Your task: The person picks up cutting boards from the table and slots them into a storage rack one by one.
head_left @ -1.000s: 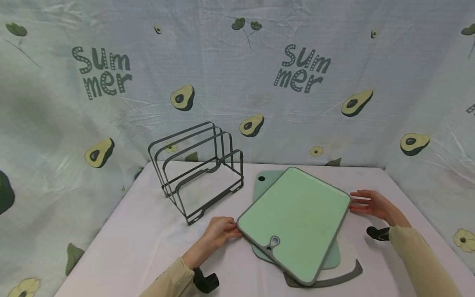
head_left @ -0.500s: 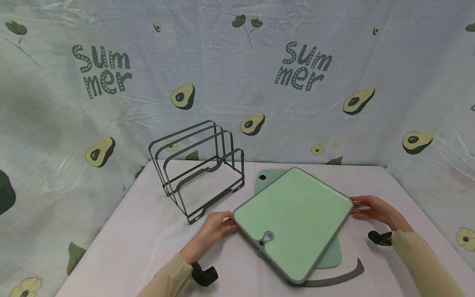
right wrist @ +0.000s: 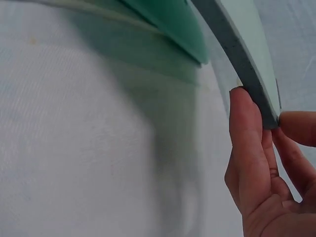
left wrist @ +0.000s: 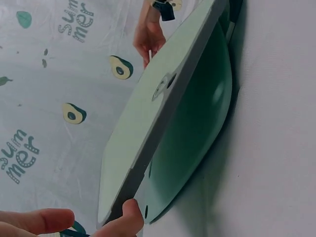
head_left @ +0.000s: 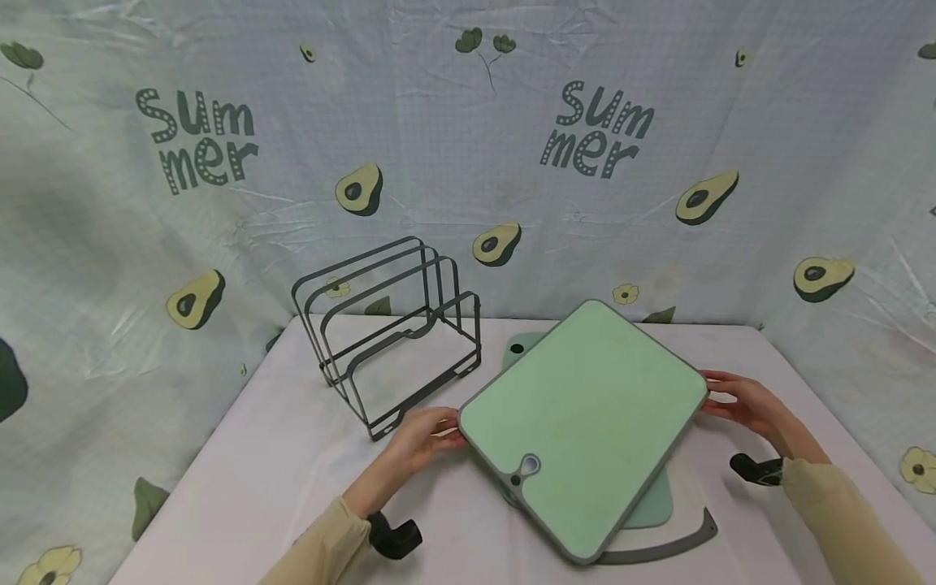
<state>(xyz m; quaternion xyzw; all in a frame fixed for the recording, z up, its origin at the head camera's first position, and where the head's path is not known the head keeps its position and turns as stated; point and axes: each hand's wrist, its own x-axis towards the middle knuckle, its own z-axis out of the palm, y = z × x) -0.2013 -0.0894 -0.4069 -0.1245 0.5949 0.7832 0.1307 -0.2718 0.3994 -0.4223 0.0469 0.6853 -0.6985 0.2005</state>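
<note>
A light green cutting board (head_left: 585,422) with a grey rim is held up at a tilt between both hands. My left hand (head_left: 418,443) holds its left corner, one finger under the grey edge in the left wrist view. The right hand (head_left: 753,410) pinches the opposite corner between thumb and fingers (right wrist: 247,143), as the right wrist view shows. Under the board lies a darker green cutting board (head_left: 651,504), mostly hidden. Below that shows a pale board with a curved grey edge strip (head_left: 661,552).
A dark wire rack (head_left: 409,333) with several upright loops stands at the back left of the white-covered table (head_left: 241,487). A printed cloth backdrop (head_left: 439,122) rises behind and on both sides.
The light green board has come up off the darker one, its far edge rising most. The right hand has closed on its corner and shifted slightly right; the left has moved slightly left and up.
</note>
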